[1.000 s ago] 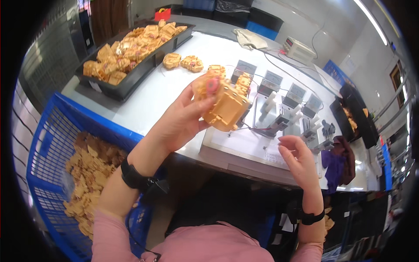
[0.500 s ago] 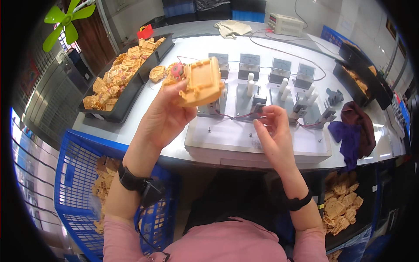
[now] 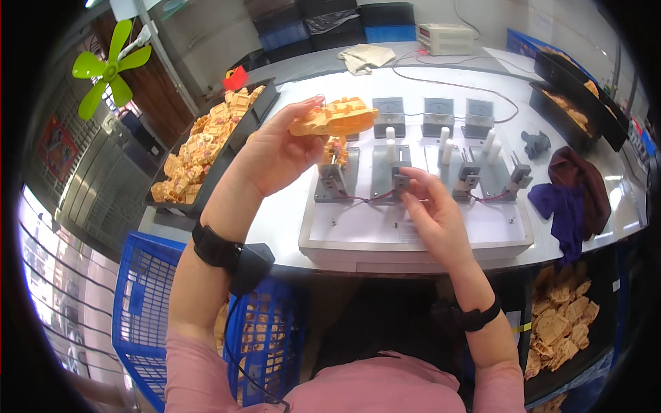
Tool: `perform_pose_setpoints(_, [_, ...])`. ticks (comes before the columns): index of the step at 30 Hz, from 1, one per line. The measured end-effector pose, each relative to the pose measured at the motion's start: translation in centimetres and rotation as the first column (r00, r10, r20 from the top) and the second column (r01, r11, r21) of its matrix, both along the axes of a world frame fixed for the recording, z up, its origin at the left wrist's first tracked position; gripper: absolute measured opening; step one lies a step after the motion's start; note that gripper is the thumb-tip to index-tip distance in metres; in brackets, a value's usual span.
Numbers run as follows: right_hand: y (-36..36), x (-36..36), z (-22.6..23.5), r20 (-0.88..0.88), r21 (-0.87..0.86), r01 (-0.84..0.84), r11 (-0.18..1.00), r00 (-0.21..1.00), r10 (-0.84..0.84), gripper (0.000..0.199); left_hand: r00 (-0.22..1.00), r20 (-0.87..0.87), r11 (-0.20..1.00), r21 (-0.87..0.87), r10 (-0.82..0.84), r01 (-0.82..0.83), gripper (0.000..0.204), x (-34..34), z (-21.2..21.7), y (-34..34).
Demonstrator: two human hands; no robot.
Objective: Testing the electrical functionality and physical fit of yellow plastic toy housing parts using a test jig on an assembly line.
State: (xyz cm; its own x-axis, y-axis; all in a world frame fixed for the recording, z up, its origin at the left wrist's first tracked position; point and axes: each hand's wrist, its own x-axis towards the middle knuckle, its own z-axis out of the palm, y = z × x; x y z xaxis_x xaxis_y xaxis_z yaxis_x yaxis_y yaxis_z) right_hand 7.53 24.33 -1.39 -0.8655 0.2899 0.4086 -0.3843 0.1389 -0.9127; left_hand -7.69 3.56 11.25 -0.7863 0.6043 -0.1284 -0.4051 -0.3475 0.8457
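Note:
My left hand is raised above the table and holds an orange plastic part, turned flat. Just below it another orange part sits in the leftmost grey clamp fixture on a white base board. My right hand rests on that board with fingers spread, its fingertips touching the second clamp fixture and the thin wires beside it. It holds nothing. Several grey meters stand in a row behind the fixtures.
A black tray of orange parts lies at the left of the table. A blue basket with more parts stands below left. A purple and brown cloth lies at right, another black tray at far right, and a grey box at the back.
The view has swung, so the table sits more squarely ahead. My left hand has turned the orange part from on edge to flat. My right hand has moved up onto the second fixture.

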Motion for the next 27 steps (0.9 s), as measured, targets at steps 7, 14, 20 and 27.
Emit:
perform_pose_setpoints(7, [0.3,0.3,0.2,-0.059,0.043,-0.009,0.999,0.998,0.012,0.038,0.999,-0.014,0.994,-0.107,0.035,-0.036,0.035,-1.3,0.4,1.8])
perform_pose_setpoints(14, [0.4,0.3,0.0,-0.082,0.109,0.007,0.994,0.997,0.002,0.04,0.997,-0.071,0.988,-0.156,-0.013,0.002,0.035,-2.2,0.1,2.5])
perform_pose_setpoints(20, [0.4,0.5,0.3,-0.086,0.112,-0.003,0.994,0.996,0.013,0.039,0.983,-0.139,0.973,-0.214,-0.118,0.086,0.042,-3.4,-0.1,3.8])
perform_pose_setpoints(27, [0.5,0.7,0.7,-0.027,0.052,-0.059,0.997,0.998,0.061,0.031,0.798,-0.585,0.895,-0.421,-0.145,-0.146,0.057,-2.8,-0.8,7.2])
